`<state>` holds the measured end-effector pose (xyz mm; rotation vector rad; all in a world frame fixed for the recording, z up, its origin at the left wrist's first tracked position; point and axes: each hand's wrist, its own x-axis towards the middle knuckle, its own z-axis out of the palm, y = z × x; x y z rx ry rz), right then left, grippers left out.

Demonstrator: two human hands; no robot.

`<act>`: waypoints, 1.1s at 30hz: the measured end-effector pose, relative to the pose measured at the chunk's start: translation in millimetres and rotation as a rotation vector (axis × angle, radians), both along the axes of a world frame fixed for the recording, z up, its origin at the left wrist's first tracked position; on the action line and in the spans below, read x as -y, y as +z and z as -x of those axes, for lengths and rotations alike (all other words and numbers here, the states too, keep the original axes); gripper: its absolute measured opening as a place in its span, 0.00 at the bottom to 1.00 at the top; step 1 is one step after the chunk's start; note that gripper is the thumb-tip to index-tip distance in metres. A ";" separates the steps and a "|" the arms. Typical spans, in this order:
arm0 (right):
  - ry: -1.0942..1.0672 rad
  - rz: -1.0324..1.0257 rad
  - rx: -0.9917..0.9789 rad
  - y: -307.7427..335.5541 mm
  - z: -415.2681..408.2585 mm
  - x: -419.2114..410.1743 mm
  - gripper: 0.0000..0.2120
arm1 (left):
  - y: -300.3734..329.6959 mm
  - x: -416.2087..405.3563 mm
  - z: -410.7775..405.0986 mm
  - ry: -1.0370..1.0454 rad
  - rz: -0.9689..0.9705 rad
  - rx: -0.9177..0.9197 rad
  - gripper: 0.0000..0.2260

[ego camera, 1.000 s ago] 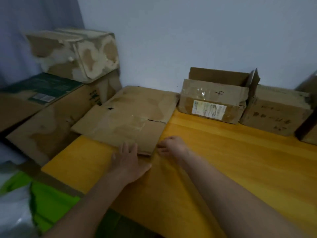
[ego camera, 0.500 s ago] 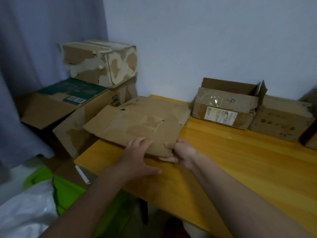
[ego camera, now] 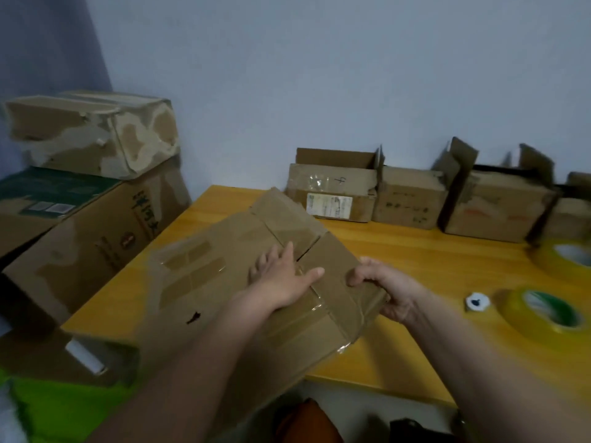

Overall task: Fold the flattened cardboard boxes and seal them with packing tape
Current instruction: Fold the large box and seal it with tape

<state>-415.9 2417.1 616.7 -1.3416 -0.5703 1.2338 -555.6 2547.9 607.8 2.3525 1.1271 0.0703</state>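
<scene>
**Flattened box held over the near edge of the surface**

While the left hand [ego camera: 281, 279] lies flat on top of the flattened cardboard box [ego camera: 243, 282], fingers straight and spread, palm pressing down, the right hand [ego camera: 388, 292] has a firm grip on the box's right edge, fingers curled over the top and thumb tucked beneath. That box sits tilted across the near left part of the yellow wooden surface [ego camera: 415, 260], its near corner hanging out past the edge. Old clear tape shines on its panels, and a flap seam runs just by the left fingertips. Over on the right, two rolls of yellowish packing tape: one roll [ego camera: 548, 314] near the right forearm, a second roll [ego camera: 566, 255] farther back, both blurred. Between the nearer roll and the right hand sits a small white object with a dark centre [ego camera: 477, 302]. Along the wall, a row of folded cardboard boxes [ego camera: 412, 203]. Off the left side, bigger worn cartons [ego camera: 92, 199] are stacked up.
</scene>
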 end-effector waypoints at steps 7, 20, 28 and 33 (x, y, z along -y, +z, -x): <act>-0.097 -0.030 0.681 77.1 -39.8 65.9 0.19 | 39.0 42.2 -57.0 0.115 0.348 0.381 0.42; -0.036 -0.153 1.012 101.1 -25.6 114.9 0.09 | 102.9 80.5 -84.6 0.636 0.565 0.990 0.14; -0.146 -0.113 0.663 124.7 -32.0 125.7 0.05 | 124.8 82.7 -48.8 0.577 0.822 1.384 0.13; -0.123 -0.107 0.656 139.3 -34.1 143.3 0.14 | 135.7 78.3 -25.2 0.611 0.968 1.598 0.12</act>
